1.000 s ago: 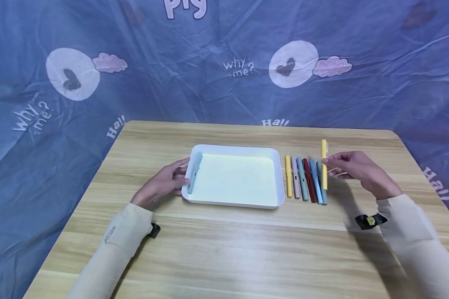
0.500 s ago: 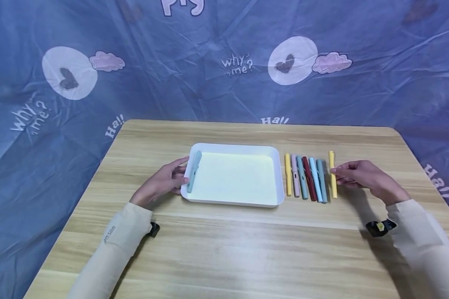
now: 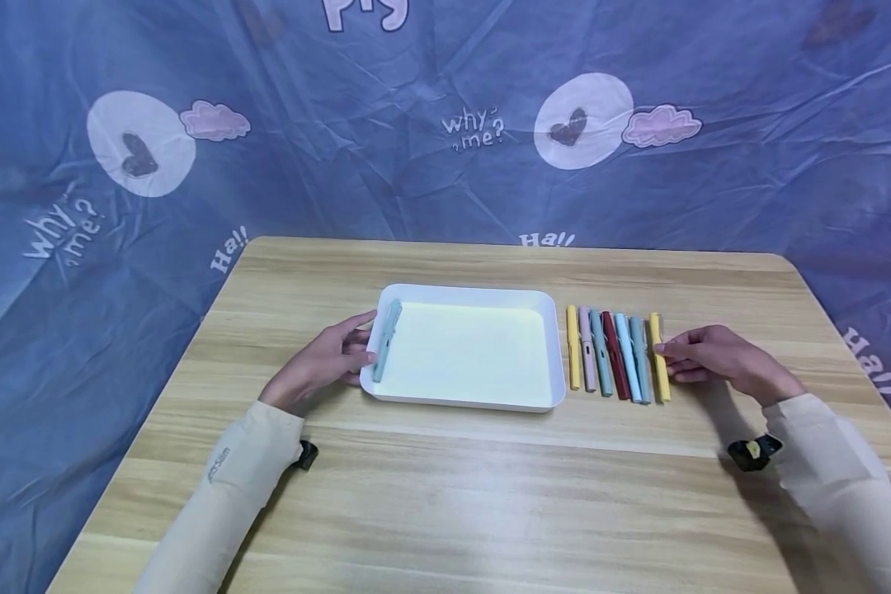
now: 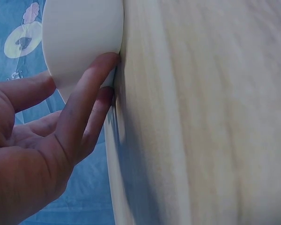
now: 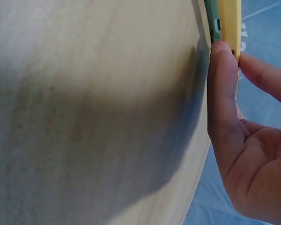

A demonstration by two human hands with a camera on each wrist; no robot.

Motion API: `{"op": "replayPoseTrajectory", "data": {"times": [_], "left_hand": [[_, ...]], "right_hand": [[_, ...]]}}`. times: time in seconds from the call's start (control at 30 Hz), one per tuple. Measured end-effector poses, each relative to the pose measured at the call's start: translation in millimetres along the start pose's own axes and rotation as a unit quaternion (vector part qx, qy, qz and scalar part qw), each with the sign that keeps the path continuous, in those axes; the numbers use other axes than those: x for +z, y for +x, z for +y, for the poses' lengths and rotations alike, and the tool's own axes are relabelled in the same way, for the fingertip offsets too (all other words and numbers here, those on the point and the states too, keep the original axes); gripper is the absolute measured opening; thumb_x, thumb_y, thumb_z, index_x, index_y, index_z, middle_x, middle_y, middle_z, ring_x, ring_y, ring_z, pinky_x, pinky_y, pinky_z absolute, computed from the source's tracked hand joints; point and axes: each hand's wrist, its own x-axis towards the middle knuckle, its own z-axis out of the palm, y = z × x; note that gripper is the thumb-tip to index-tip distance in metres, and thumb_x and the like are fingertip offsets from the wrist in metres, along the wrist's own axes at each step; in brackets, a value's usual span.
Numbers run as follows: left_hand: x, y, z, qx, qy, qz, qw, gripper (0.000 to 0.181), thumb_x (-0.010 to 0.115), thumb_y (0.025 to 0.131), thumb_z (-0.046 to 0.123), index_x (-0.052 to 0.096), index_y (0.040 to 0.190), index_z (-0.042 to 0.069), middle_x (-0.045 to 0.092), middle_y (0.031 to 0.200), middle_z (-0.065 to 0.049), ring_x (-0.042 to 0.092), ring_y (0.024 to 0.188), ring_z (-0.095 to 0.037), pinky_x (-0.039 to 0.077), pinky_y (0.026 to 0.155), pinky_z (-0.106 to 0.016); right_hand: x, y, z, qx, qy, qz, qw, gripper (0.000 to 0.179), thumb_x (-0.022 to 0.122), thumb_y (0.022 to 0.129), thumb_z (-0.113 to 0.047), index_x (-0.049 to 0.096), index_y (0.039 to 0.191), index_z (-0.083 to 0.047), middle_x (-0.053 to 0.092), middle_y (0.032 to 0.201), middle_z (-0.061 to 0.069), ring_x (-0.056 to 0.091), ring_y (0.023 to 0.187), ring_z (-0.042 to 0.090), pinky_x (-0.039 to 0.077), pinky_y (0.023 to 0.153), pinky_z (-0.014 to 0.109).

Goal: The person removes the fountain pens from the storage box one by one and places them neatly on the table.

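Observation:
My left hand (image 3: 330, 360) grips the left end of a shallow white tray (image 3: 460, 406), thumb at the rim and fingers against the outer wall, as the left wrist view shows on the tray wall (image 4: 84, 33). Inside, along that end, lies a teal pen (image 3: 387, 340). Over on the right, my right hand (image 3: 716, 359) pinches a yellow pen (image 3: 659, 363) between thumb and fingers at the right end of a row of pens. Its neighbour is a grey-teal pen (image 3: 639, 363). In the right wrist view the yellow pen (image 5: 231, 23) runs out of the top.
Left of the pinched pen, the row holds a light blue pen (image 3: 624, 355), a dark red pen (image 3: 615, 359), a teal pen (image 3: 601, 355), a lilac pen (image 3: 587, 355) and another yellow pen (image 3: 573, 351). A blue printed cloth (image 3: 386, 165) hangs behind the wooden table (image 3: 445, 495).
The right hand has lowered the yellow pen from over the row, first to the right, then slightly left beside the grey-teal pen. The left hand and tray have stayed put.

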Motion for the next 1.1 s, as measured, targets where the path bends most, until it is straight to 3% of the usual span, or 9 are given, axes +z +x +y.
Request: {"op": "replayPoseTrajectory", "data": {"times": [0.43,0.73,1.1], "left_hand": [[-0.7,0.1,-0.1,-0.002,-0.005,-0.004,1.0,0.076,0.06,0.104,0.002,0.018,0.167,0.009,0.04,0.154,-0.031,0.053,0.13,-0.043,0.062,0.085,-0.039],[-0.9,-0.7,0.1,0.001,-0.009,-0.006,0.9999,0.076,0.06,0.104,0.002,0.018,0.167,0.008,0.04,0.154,-0.031,0.053,0.129,-0.042,0.062,0.085,-0.039],[0.5,-1.1,0.6,0.002,-0.012,-0.006,0.9999,0.076,0.059,0.104,0.001,0.018,0.167,0.008,0.04,0.154,-0.032,0.053,0.129,-0.043,0.062,0.085,-0.04]], "right_hand": [[1.5,4.7,1.8,0.009,-0.019,-0.009,0.9997,0.027,0.057,0.108,-0.018,0.061,0.113,0.008,0.069,0.092,-0.001,0.067,0.082,0.007,0.062,0.079,0.026],[2.5,5.2,0.8,0.008,-0.011,-0.014,0.9998,0.018,0.057,0.108,-0.015,0.062,0.101,0.001,0.067,0.09,-0.002,0.066,0.079,0.007,0.062,0.076,0.025],[3.7,5.7,3.2,0.004,-0.03,-0.009,0.9995,0.022,0.058,0.108,-0.018,0.058,0.1,0.002,0.067,0.091,-0.002,0.065,0.079,0.007,0.061,0.076,0.024]]}}
